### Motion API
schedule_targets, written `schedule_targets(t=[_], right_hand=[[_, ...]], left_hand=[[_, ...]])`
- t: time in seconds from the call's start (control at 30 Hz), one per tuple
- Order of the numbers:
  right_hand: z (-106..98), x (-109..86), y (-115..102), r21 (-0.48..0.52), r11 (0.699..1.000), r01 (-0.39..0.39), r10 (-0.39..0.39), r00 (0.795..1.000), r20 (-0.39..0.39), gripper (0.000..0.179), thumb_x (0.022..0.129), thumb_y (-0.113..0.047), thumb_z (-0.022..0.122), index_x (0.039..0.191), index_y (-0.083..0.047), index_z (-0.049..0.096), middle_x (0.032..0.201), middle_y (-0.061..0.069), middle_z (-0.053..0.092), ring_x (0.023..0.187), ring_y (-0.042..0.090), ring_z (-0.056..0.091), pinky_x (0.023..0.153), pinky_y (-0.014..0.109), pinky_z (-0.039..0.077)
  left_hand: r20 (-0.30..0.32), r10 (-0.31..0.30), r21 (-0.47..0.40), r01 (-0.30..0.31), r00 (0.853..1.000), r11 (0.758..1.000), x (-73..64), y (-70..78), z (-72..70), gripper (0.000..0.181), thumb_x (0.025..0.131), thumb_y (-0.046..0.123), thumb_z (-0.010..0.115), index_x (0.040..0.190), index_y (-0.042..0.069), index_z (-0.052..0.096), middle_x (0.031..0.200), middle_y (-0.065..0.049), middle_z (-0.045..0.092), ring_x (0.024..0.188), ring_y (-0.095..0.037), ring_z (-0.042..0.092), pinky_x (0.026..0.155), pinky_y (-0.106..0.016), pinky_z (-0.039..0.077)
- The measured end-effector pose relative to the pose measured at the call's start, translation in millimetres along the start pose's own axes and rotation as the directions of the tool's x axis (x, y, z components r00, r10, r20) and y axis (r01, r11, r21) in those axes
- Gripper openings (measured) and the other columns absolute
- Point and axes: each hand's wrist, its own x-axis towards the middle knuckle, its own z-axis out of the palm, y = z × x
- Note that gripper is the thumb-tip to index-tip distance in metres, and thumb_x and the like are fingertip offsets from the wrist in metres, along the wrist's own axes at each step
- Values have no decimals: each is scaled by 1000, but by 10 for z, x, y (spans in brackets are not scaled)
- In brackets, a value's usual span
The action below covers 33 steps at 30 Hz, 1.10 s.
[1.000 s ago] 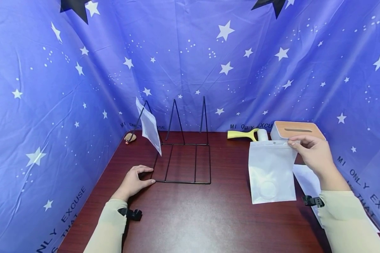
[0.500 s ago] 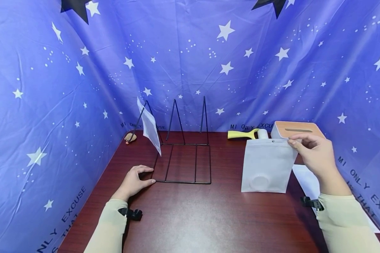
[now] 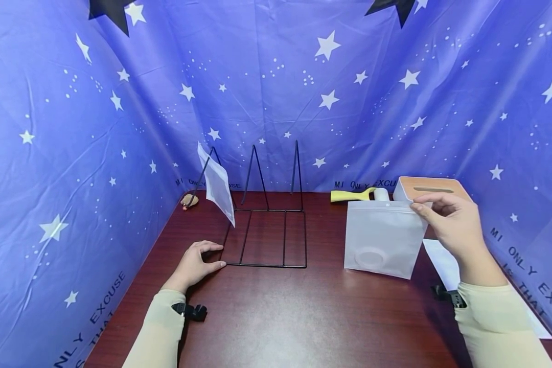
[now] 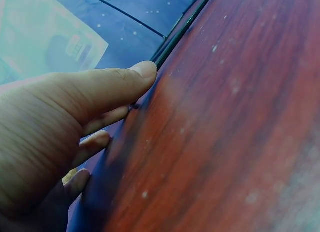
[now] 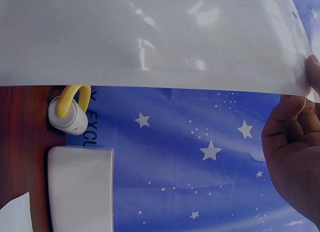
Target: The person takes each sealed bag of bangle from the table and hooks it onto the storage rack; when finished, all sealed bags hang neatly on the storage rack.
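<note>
Wire rack (image 3: pixel 268 209), pouch (image 3: pixel 384 235) in right grip (image 3: pixel 451 225)

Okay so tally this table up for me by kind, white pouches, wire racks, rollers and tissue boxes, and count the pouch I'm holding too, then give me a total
White pouches: 2
Wire rack: 1
Roller: 1
Tissue box: 1
Total: 5

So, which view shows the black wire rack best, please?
The head view: the black wire rack shows its base and three uprights, one partly covered by a white bag. The left wrist view catches only part, by the left hand; the right wrist view shows none.
</note>
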Motion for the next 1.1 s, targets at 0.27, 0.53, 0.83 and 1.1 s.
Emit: schedule_targets(t=[0.27,0.53,0.83,1.1], right_hand=[[62,-17,-88,97,995,-11,12,1000,-14,13,89,16,73,101,18,70,77,1,73,58,7,54,51,19,42],[101,-7,-83,264,964,19,-10,999,-35,14,87,21,71,101,22,67,80,3,76,61,7,58,53,17,41],[150,-8,-142,340,940,38,-28,999,-32,16,86,24,70,101,25,65,80,5,76,60,7,57,52,17,39],[212,-11,-236,370,928,47,-36,999,-35,14,86,25,69,99,23,66,81,6,76,59,8,55,52,18,37]], left_hand=[[0,6,1,-6,1000,1000,0,-2,1,46,80,27,94,121,15,79,121,0,72,126,-32,56,110,-55,41],[-12,32,-13,-32,999,999,-1,-15,11,46,79,25,95,119,12,79,119,-3,73,123,-32,58,109,-54,42],[-29,47,1,-47,998,999,0,-28,21,46,78,24,95,119,11,80,118,-3,74,121,-33,59,106,-55,43],[-12,33,-11,-33,999,999,4,-12,10,45,78,23,95,119,12,80,118,-2,73,122,-32,59,108,-53,43]])
